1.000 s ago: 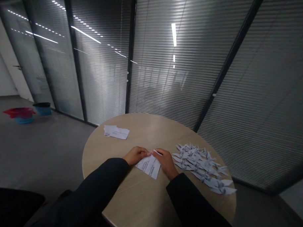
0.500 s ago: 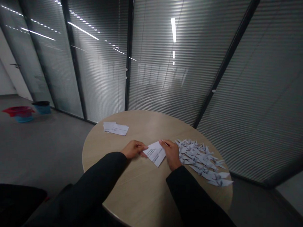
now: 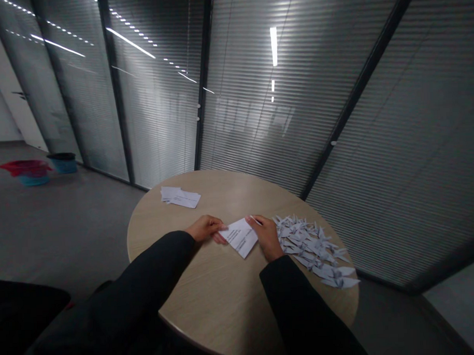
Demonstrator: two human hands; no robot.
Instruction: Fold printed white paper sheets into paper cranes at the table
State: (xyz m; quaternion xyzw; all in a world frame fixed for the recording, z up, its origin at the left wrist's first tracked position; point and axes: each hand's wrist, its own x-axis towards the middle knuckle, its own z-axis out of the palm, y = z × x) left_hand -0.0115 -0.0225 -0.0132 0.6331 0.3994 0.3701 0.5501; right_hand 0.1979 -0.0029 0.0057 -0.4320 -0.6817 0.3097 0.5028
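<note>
A small white printed paper sheet (image 3: 239,236) lies on the round wooden table (image 3: 210,297) between my hands. My left hand (image 3: 203,229) pinches its left corner with curled fingers. My right hand (image 3: 267,236) holds the sheet's far right edge, fingers bent onto it. Both arms wear dark sleeves. Right of my right hand lies a spread of several folded white paper cranes (image 3: 314,249).
A small stack of white paper sheets (image 3: 180,196) rests at the table's far left. Glass partitions with blinds (image 3: 257,94) stand close behind the table. Red and blue basins (image 3: 33,171) sit on the grey floor far left.
The sheet has turned and shifted a little farther from me under both hands. My right hand moved from on top of the sheet to its far right edge.
</note>
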